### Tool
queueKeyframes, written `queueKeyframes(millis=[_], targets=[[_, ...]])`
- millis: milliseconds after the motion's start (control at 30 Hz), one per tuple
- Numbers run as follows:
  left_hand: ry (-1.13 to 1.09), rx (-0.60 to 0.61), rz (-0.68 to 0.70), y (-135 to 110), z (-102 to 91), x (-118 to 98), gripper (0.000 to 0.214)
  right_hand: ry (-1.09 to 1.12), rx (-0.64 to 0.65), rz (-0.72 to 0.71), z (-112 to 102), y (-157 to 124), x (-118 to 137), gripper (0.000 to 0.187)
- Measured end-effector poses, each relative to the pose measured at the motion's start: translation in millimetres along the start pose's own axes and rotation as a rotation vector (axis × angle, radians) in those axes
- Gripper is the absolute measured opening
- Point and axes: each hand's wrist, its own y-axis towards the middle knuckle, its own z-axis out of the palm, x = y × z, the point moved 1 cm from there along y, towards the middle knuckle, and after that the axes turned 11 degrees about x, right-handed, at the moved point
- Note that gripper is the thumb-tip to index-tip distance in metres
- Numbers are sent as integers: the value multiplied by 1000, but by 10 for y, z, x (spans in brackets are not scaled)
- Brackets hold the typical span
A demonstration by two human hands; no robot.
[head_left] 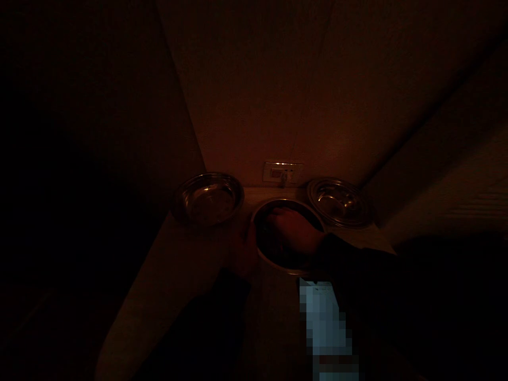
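The scene is very dark. A round metal bowl (pixel 265 253) sits on a pale counter (pixel 178 264) in front of me. My right hand (pixel 291 228) reaches into the bowl, fingers curled down over its dim contents; what it touches is too dark to make out. My left hand (pixel 243 253) rests against the bowl's left rim, seemingly gripping it. Both arms are in dark sleeves.
A shallow metal plate (pixel 208 198) lies at the back left, and another metal dish (pixel 338 202) at the back right. A wall socket (pixel 282 172) sits on the wall behind the bowl. A pixelated pale blue patch (pixel 325 328) lies near my right forearm. Walls close in the corner.
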Motion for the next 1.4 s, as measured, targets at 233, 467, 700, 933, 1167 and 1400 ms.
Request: queueKeyframes(millis=[233,467,700,933,1167,1400], targets=[[17,-67,-19,-32,41,-22,35,45,99,-151,-18,-144,151,24],[-22,-40,-27,-51,39,-22,36,-47,318,-210,-201,-419,92,16],[-3,-41,-33,-43,38,-40,33,-244,262,-28,-209,-424,-57,22],[13,-27,-59,-42,43,-41,37,-294,106,26,-113,-157,-119,26],[-13,-52,-30,-3,37,24,36,-158,-10,-2,-3,23,-63,25],[19,-105,-96,-14,31,-25,34,-13,46,-223,-10,-82,110,22]])
